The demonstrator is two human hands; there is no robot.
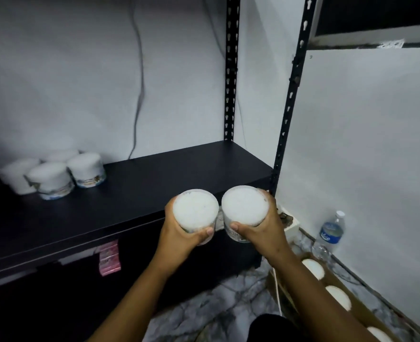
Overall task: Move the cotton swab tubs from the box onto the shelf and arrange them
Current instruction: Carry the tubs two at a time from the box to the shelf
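My left hand [179,233] grips a clear round cotton swab tub [195,209], white swab heads showing on top. My right hand [265,228] grips a second tub [244,206] right beside it; the two tubs almost touch. Both are held upright in front of the black shelf board [154,178], near its right front corner. At the shelf's far left stand several tubs [53,178] in a tight cluster. The cardboard box [352,299] lies on the floor at the lower right, with three tub tops [337,297] visible inside.
Black perforated uprights [231,70] frame the shelf at the right. A water bottle [331,233] stands on the marble floor by the white wall. Pink packets [109,257] sit under the shelf. A grey cable [139,95] hangs down the back wall.
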